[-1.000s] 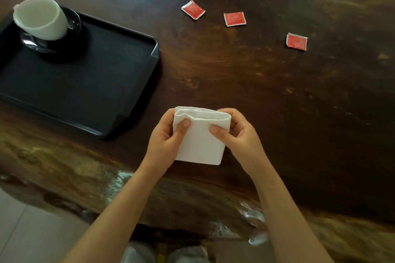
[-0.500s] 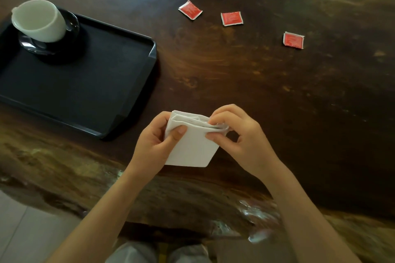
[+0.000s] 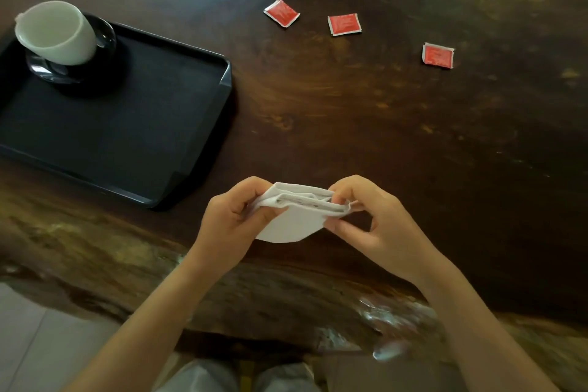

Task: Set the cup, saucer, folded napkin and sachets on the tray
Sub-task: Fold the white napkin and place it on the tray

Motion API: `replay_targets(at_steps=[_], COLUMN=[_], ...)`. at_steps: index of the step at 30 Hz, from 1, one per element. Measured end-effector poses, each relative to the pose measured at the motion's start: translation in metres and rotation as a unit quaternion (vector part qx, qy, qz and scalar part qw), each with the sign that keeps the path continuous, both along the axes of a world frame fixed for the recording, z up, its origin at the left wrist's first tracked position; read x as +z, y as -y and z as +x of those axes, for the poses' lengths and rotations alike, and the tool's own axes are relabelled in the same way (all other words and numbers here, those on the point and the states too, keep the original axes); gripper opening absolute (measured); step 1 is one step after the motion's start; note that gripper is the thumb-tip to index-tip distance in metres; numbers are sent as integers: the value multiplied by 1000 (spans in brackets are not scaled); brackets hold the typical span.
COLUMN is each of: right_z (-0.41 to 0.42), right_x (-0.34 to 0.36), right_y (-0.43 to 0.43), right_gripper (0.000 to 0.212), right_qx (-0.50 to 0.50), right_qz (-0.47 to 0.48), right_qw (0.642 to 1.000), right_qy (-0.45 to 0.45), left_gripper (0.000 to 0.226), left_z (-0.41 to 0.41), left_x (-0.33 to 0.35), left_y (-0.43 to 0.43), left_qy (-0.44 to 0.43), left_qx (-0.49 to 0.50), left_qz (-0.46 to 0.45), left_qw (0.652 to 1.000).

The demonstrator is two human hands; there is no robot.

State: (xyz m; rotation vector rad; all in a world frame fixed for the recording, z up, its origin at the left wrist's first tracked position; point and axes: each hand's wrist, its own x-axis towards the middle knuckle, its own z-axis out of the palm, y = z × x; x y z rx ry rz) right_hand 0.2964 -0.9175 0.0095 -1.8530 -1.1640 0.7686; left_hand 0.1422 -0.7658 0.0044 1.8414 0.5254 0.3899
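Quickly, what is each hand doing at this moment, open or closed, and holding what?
Left hand: closed on the left end of the folded napkin.
Right hand: closed, pinching the napkin's right end.

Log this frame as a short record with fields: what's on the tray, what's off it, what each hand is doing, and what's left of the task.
on tray: white cup on glass saucer, far-left corner of black tray
off tray: three red sachets on wooden table
napkin: white napkin, folded, held above the table's near edge
left hand: left hand, grip on napkin's left end
right hand: right hand, pinches napkin's right end
remaining: napkin and sachets not yet on tray
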Motion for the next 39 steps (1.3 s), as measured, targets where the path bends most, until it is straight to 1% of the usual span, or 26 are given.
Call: replay_targets(at_steps=[3, 6, 7, 10, 12, 14, 16, 17, 20, 22, 23, 25, 27, 28, 29, 31, 33, 35, 36, 37, 38, 39], right_z=[-8, -9, -8, -6, -10, -16, -19, -19, -18, -15, -14, -9, -4, -2, 1, 10, 16, 11, 5, -3, -11, -19], right_x=[9, 15, 16, 20, 21, 22, 24, 25, 26, 27, 27, 27, 23, 20, 16, 6, -1, -9, -12, -16, -20, -25], right_y=[1, -3, -3, 3, 6, 6, 3, 2, 1, 0, -3, -9, -15, -16, -16, -12, -7, -6, -8, -11, -14, -18], right_gripper=[24, 22, 21, 25, 29, 26, 21, 19, 12, 9, 14, 22, 18, 15, 14, 14, 16, 23, 31, 41, 47, 45], right_qx=[53, 82, 79, 26, -17, -54, -71, -74, -69, -56, -42, 14, 76, 94, 102, 96, 74, -2, -45, -79, -108, -141], right_qz=[41, 46, 45, 49, 59, 69, 72, 68, 64, 68, 57, 14, -28, -45, -61, -99, -136, -137, -145, -160, -173, -174], right_qw=[995, 984, 983, 985, 982, 980, 982, 981, 971, 972, 973, 972, 969, 972, 979, 990, 982, 962, 949, 940, 941, 947], right_qy=[68, 149, 162, 164, 181, 178, 162, 167, 218, 220, 220, 233, 232, 209, 166, 37, -108, -236, -278, -290, -271, -230], left_gripper=[11, 17, 16, 19, 23, 24, 23, 23, 20, 21, 21, 22, 19, 17, 15, 14, 13, 10, 7, 5, 4, 4], left_z=[-1, -1, -2, -5, -8, -9, -7, -7, -6, -5, -5, -4, -3, -2, -2, -2, -2, 1, 3, 5, 8, 10], left_x=[6, 10, 11, 13, 13, 13, 13, 14, 12, 10, 9, 7, 4, 2, 1, -3, -10, -16, -19, -21, -24, -25], left_y=[-1, 2, 2, -1, -1, 2, 2, 2, 0, 1, 2, 4, 4, 3, 2, 4, 7, 10, 10, 12, 14, 17], left_qy=[13, 27, 29, 33, 38, 35, 45, 49, 45, 39, 38, 31, 18, 9, -4, -30, -60, -98, -111, -120, -124, -126], left_qx=[-20, -29, -27, -8, -14, -19, -19, -22, -30, -35, -42, -57, -54, -45, -35, -27, -25, 8, 31, 48, 61, 71], left_qz=[19, 33, 35, 30, 23, 10, 4, 6, 6, 9, 12, 15, 33, 50, 64, 54, -19, -93, -109, -108, -95, -80], left_qw=[1000, 999, 999, 999, 999, 999, 999, 999, 999, 999, 998, 998, 998, 998, 997, 998, 998, 991, 987, 986, 986, 986])
